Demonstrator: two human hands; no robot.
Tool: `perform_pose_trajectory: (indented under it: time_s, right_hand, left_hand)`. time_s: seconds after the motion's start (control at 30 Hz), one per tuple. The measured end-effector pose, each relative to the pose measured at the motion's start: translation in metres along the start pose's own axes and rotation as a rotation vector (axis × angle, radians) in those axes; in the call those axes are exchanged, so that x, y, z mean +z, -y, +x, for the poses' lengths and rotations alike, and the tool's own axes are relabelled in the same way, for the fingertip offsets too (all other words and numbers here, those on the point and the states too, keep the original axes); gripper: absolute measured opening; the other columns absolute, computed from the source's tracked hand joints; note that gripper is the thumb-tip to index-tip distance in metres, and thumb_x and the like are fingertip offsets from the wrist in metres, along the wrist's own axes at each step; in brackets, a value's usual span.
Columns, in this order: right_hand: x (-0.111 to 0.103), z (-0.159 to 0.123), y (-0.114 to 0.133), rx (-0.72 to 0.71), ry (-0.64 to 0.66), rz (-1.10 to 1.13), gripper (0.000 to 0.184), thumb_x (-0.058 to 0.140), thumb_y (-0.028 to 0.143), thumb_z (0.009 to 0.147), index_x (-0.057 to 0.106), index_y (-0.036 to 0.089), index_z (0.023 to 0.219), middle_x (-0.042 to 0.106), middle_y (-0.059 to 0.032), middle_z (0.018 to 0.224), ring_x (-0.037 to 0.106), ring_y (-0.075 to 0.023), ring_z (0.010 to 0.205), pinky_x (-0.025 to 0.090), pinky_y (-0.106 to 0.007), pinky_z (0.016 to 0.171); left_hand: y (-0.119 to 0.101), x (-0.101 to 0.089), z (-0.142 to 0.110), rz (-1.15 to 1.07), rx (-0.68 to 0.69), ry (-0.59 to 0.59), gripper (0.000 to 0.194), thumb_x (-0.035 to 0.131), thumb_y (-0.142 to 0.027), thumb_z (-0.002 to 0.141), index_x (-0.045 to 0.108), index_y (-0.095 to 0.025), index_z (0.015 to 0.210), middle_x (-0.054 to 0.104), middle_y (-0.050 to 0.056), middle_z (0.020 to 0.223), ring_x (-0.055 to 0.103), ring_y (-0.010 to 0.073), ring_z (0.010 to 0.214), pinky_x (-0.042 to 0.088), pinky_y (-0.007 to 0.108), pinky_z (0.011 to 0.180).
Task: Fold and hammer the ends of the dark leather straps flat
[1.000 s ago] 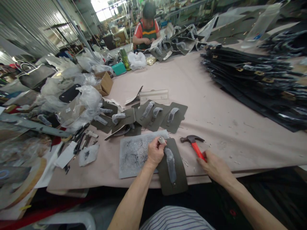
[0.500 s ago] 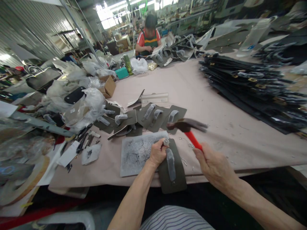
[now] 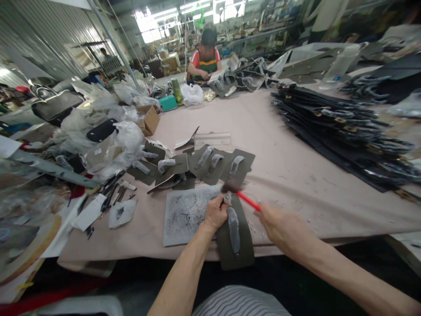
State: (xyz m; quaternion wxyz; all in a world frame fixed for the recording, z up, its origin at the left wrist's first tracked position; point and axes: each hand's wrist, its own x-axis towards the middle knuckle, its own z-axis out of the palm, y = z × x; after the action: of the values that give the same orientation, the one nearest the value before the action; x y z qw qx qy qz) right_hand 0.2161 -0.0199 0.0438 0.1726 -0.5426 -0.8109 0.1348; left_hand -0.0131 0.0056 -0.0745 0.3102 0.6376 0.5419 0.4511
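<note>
Left hand [image 3: 215,213] pinches punch [image 3: 226,197] on leather piece [image 3: 235,245]; right hand [image 3: 279,226] grips hammer [image 3: 245,199]; cutting mat [image 3: 186,215] adjacent.

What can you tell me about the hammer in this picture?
The hammer has a dark metal head and a red handle. The right hand grips the handle's end. It is blurred by motion, lying nearly level, with its head over the small metal punch that the left hand holds on the olive leather panel.

Bag-making workshop: long work table [image 3: 296,145], stacked black leather panels [image 3: 342,127] on right side, finished handbag [image 3: 54,105] beyond left edge, seated co-worker [image 3: 205,61] at far end.
</note>
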Motion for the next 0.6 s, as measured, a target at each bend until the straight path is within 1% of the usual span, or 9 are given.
perform_pose_trajectory:
  time_s: [0.1, 0.17, 0.27, 0.33, 0.4, 0.43, 0.5, 0.53, 0.6]
  right_hand:
    - [0.018, 0.001, -0.012, 0.068, 0.191, -0.024, 0.026, 0.042, 0.039, 0.099, 0.049, 0.023, 0.080, 0.056, -0.0007, 0.056, 0.048, -0.0151, 0.045, 0.021, -0.030, 0.050]
    - [0.021, 0.004, -0.027, 0.133, 0.286, -0.003, 0.029, 0.038, 0.042, 0.100, 0.050, 0.023, 0.082, 0.060, -0.0020, 0.062, 0.052, -0.0166, 0.052, 0.025, -0.030, 0.053]
    - [0.031, 0.005, -0.052, 0.207, 0.368, 0.078, 0.035, 0.032, 0.042, 0.101, 0.053, 0.022, 0.081, 0.063, -0.0038, 0.069, 0.057, -0.0183, 0.061, 0.035, -0.030, 0.058]
    - [0.043, 0.005, -0.063, 0.271, 0.391, 0.036, 0.036, 0.031, 0.040, 0.101, 0.056, 0.021, 0.083, 0.064, -0.0060, 0.073, 0.058, -0.0198, 0.063, 0.039, -0.031, 0.060]
    - [0.056, 0.005, -0.063, 0.274, 0.292, -0.082, 0.031, 0.036, 0.037, 0.100, 0.060, 0.018, 0.094, 0.065, -0.0107, 0.085, 0.060, -0.0230, 0.071, 0.042, -0.034, 0.064]
    - [0.062, 0.005, -0.058, 0.231, 0.195, -0.122, 0.029, 0.039, 0.035, 0.099, 0.060, 0.016, 0.103, 0.065, -0.0139, 0.095, 0.062, -0.0254, 0.079, 0.045, -0.036, 0.069]
    - [0.071, 0.006, -0.038, 0.052, 0.012, -0.086, 0.033, 0.045, 0.030, 0.097, 0.054, 0.014, 0.124, 0.060, -0.0183, 0.118, 0.059, -0.0292, 0.103, 0.047, -0.040, 0.084]
    - [0.076, 0.007, -0.025, -0.055, -0.021, -0.026, 0.036, 0.046, 0.026, 0.097, 0.051, 0.015, 0.131, 0.057, -0.0178, 0.126, 0.056, -0.0288, 0.111, 0.046, -0.040, 0.090]
    - [0.086, 0.007, 0.002, -0.223, 0.036, 0.070, 0.038, 0.045, 0.015, 0.093, 0.051, 0.018, 0.131, 0.055, -0.0142, 0.127, 0.053, -0.0256, 0.114, 0.045, -0.037, 0.093]
  left_hand:
    - [0.000, 0.000, -0.001, -0.013, -0.003, 0.012, 0.016, 0.056, -0.009, 0.084, 0.068, -0.020, 0.088, 0.069, 0.000, 0.078, 0.065, 0.0155, 0.072, 0.049, 0.024, 0.070]
    - [0.000, 0.000, -0.001, -0.019, 0.002, 0.008, 0.016, 0.056, -0.010, 0.085, 0.067, -0.020, 0.089, 0.069, 0.000, 0.078, 0.064, 0.0154, 0.073, 0.049, 0.024, 0.072]
    - [0.000, -0.001, -0.001, -0.020, 0.008, -0.002, 0.017, 0.058, -0.011, 0.084, 0.068, -0.021, 0.095, 0.071, 0.002, 0.083, 0.067, 0.0167, 0.078, 0.051, 0.025, 0.076]
    - [0.000, -0.001, 0.000, -0.020, 0.005, -0.009, 0.019, 0.059, -0.011, 0.084, 0.068, -0.021, 0.098, 0.072, 0.002, 0.085, 0.068, 0.0174, 0.080, 0.051, 0.026, 0.077]
    - [0.000, -0.001, 0.000, -0.022, 0.001, -0.014, 0.020, 0.060, -0.012, 0.083, 0.069, -0.021, 0.098, 0.073, 0.002, 0.086, 0.068, 0.0176, 0.080, 0.052, 0.026, 0.077]
    - [0.000, -0.001, 0.000, -0.024, 0.000, -0.013, 0.019, 0.060, -0.012, 0.083, 0.069, -0.021, 0.098, 0.073, 0.002, 0.086, 0.068, 0.0176, 0.080, 0.052, 0.026, 0.077]
    - [0.000, -0.001, -0.001, -0.029, -0.001, -0.011, 0.018, 0.060, -0.014, 0.083, 0.070, -0.021, 0.097, 0.073, 0.002, 0.087, 0.068, 0.0178, 0.081, 0.052, 0.026, 0.077]
    - [0.000, -0.001, -0.002, -0.033, -0.002, -0.011, 0.017, 0.060, -0.014, 0.083, 0.070, -0.021, 0.096, 0.073, 0.003, 0.088, 0.068, 0.0178, 0.081, 0.052, 0.026, 0.078]
    - [-0.001, 0.000, -0.002, -0.055, -0.025, -0.014, 0.014, 0.060, -0.016, 0.084, 0.070, -0.020, 0.093, 0.073, 0.002, 0.085, 0.068, 0.0172, 0.079, 0.052, 0.026, 0.076]
